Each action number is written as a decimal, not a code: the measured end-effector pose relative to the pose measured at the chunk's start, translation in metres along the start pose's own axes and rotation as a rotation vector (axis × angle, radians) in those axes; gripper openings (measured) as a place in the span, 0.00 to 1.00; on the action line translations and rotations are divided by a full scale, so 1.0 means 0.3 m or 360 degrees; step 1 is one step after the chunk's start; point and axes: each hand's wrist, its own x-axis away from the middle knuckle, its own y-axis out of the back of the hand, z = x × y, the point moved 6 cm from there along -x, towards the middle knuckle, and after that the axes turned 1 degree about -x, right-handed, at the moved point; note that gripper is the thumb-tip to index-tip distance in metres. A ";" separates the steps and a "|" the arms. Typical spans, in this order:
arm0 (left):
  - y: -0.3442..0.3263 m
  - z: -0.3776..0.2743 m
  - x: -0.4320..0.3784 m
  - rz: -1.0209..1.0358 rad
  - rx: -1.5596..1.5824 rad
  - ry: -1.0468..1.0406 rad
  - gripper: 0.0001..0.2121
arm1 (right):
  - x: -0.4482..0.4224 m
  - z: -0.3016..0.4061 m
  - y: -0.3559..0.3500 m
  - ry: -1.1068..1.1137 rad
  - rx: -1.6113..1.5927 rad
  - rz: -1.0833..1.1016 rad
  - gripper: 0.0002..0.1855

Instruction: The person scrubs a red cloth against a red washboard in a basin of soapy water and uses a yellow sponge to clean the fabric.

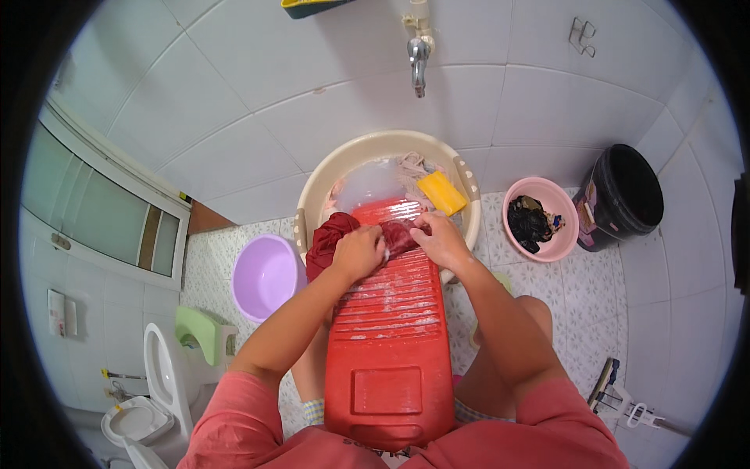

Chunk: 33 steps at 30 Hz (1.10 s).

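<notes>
A red plastic washboard [387,328] slopes from my lap into a large cream basin [319,161] of cloudy water. Dark red wet cloth [331,240] lies across its upper ridges, bunched at the left. My left hand [360,252] is closed on the cloth. At the cloth's right end, my right hand [436,234] pinches it between thumb and fingers. Whitish suds streak the ridges. Beyond my right hand, a yellow block [442,192], apparently laundry soap, rests on pale cloth [413,170] in the basin.
A purple basin [266,278] and green stool [202,331] stand left, near a white toilet [161,363]. To the right are a pink basin [542,253] holding a black bag, a black bucket [627,199] and a squeegee-like tool [612,393]. A metal tap [418,64] projects from the tiled wall.
</notes>
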 end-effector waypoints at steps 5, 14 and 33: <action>0.011 0.031 -0.001 0.0131 0.0605 -0.0463 0.17 | -0.017 -0.013 0.056 -0.0081 -0.0155 -0.0119 0.09; 0.019 -0.265 0.150 0.0223 -0.0118 -0.0669 0.13 | 0.026 0.013 0.076 -0.0063 -0.0336 -0.0071 0.09; -0.067 -0.041 -0.139 -0.0310 -0.0290 0.0248 0.15 | 0.000 0.014 0.069 -0.0164 -0.0377 -0.0097 0.07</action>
